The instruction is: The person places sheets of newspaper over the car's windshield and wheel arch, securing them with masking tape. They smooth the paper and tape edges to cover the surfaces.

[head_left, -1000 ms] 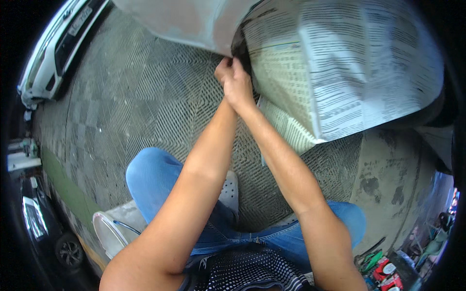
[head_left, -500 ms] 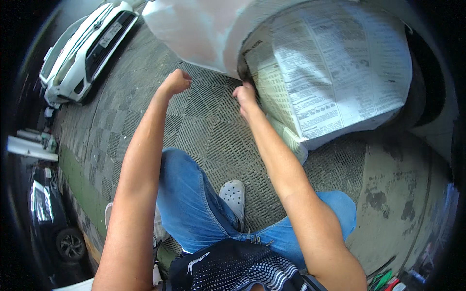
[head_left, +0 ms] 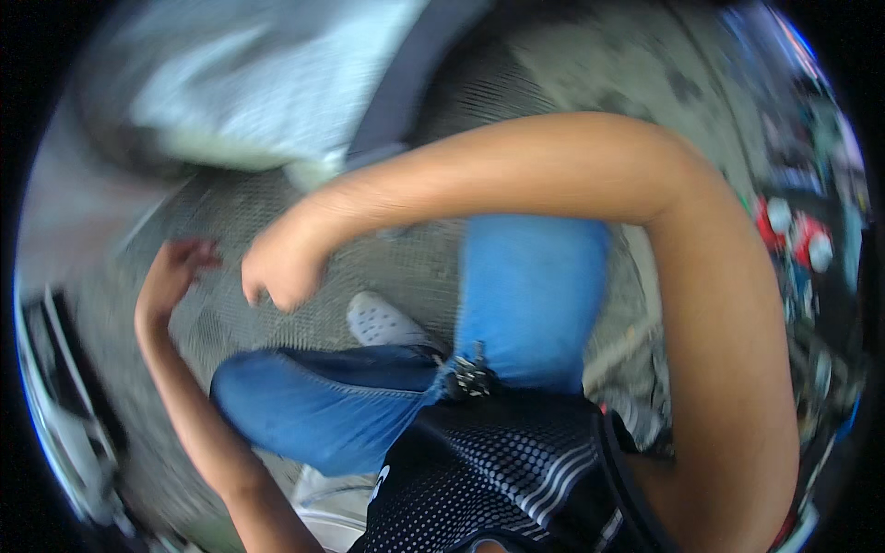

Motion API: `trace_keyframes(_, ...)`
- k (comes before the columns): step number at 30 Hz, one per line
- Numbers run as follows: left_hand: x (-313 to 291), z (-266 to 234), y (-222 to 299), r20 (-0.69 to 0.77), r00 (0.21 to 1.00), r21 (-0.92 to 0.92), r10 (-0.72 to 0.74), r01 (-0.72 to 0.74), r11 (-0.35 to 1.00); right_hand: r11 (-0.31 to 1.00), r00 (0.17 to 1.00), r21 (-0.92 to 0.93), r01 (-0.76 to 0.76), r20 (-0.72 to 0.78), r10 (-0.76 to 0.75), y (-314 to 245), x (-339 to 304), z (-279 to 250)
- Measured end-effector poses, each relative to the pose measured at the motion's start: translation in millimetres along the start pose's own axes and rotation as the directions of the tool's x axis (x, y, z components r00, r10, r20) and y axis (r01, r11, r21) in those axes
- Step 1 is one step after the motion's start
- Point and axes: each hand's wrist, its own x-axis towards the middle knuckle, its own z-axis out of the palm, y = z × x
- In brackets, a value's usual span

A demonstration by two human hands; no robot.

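Observation:
My left hand point(head_left: 177, 276) is at the left of the head view above the grated floor matting, its fingers loosely bent and apart, with nothing visible in them. Close by on its right, my right hand point(head_left: 288, 261) comes across from a strongly bent arm, fingers curled inward and what they may hold hidden. Beyond both hands is the printed paper sheet point(head_left: 267, 97) covering a car's wheel, smeared by motion. A pale car body panel point(head_left: 78, 217) shows to the left of that cover. Neither hand touches the paper.
A dark band point(head_left: 410, 69) runs beside the paper. My grey clog point(head_left: 392, 323) rests on the matting point(head_left: 244, 207). Red-and-white containers point(head_left: 811, 244) and clutter line the right side. Part of a white car point(head_left: 69, 415) shows at the lower left.
The view has swung right, putting the paper-covered wheel at upper left. My right hand has left the paper's lower edge, and its arm now bends across me. My left hand's fingers have loosened.

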Motion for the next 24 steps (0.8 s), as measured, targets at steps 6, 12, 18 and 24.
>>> trace_keyframes(6,46.1,41.1,32.4,0.431,0.902,0.041,0.031,-0.054,0.998,0.665,0.395,0.733,0.143,-0.658,0.641,-73.3,-353.3,26.2)
trace_keyframes(12,75.9,91.5,-1.2,0.706,0.627,0.474,-0.328,-0.074,0.878,0.046,-0.709,0.976,0.215,0.124,0.694,-143.3,-434.8,357.6)
trace_keyframes(18,71.7,115.3,19.4,0.779,0.619,0.445,-0.100,-0.433,0.784,-0.448,-0.809,0.894,0.010,0.271,0.522,-175.1,-299.2,557.0)
trace_keyframes(24,71.1,123.1,90.9,0.766,0.604,0.552,-0.220,-0.443,0.706,-0.302,-0.353,0.534,0.790,0.799,0.487,-130.8,-240.2,565.1)
